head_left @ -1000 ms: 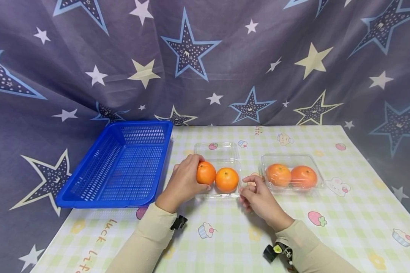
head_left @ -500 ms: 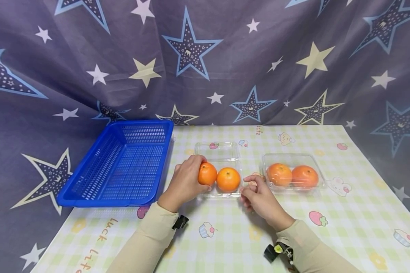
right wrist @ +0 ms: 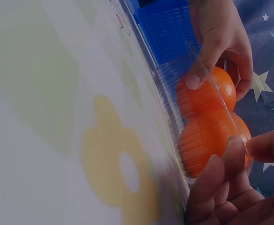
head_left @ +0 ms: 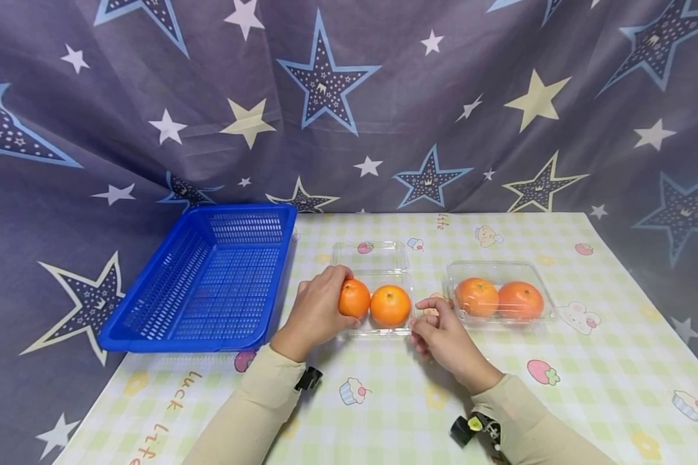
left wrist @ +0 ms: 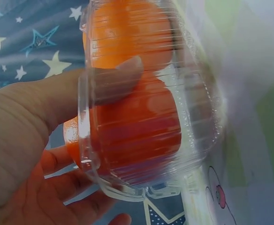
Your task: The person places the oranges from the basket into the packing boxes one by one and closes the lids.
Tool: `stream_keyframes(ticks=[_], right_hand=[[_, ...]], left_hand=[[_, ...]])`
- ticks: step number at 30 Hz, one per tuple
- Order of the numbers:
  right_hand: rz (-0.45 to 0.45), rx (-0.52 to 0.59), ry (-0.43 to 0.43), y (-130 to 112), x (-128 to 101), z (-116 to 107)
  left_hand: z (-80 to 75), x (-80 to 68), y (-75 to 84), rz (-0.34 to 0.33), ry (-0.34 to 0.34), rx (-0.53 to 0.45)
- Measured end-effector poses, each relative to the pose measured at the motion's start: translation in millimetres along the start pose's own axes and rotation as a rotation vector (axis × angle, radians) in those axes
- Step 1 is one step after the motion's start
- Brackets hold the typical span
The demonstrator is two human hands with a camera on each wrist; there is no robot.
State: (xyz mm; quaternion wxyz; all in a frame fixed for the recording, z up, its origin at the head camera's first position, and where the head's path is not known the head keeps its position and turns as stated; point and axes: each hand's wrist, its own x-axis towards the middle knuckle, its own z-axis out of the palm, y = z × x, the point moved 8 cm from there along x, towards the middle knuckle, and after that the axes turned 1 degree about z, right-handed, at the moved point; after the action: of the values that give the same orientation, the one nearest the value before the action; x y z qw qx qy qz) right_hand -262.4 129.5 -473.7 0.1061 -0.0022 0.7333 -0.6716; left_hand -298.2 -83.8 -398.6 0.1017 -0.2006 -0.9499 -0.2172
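orange [head_left: 354, 298] gripped by curled left hand [head_left: 316, 314].

Head view high, facing forward-down over table [head_left: 500, 387], wrist views close, all sharing open clamshell [head_left: 378, 303]

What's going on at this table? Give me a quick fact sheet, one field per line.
Left hand: grips the left orange in the open clear box
Right hand: fingertips at that box's right edge
Second orange: beside the first, same box
Closed clear box: to the right, two oranges inside
Blue basket: to the left, nothing seen in it
Table cover: green check with cartoon prints
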Motion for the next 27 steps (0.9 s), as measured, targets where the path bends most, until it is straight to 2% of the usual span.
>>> stream_keyframes(ticks=[9,19,27], right_hand=[[0.001,-0.009,0.002,0.1,0.0,1.2],[0.005,-0.015,0.012,-0.4,-0.8,1.2],[-0.010,-0.023,0.011,-2.3,-0.2,-0.4]], left_hand=[[4.1,-0.2,-5.8,-0.001,0.003,-0.001],[11.2,1.1,-13.3,-0.040,-0.039,-0.079],[12.4,2.3,-14.1,-0.057,-0.044,-0.094]])
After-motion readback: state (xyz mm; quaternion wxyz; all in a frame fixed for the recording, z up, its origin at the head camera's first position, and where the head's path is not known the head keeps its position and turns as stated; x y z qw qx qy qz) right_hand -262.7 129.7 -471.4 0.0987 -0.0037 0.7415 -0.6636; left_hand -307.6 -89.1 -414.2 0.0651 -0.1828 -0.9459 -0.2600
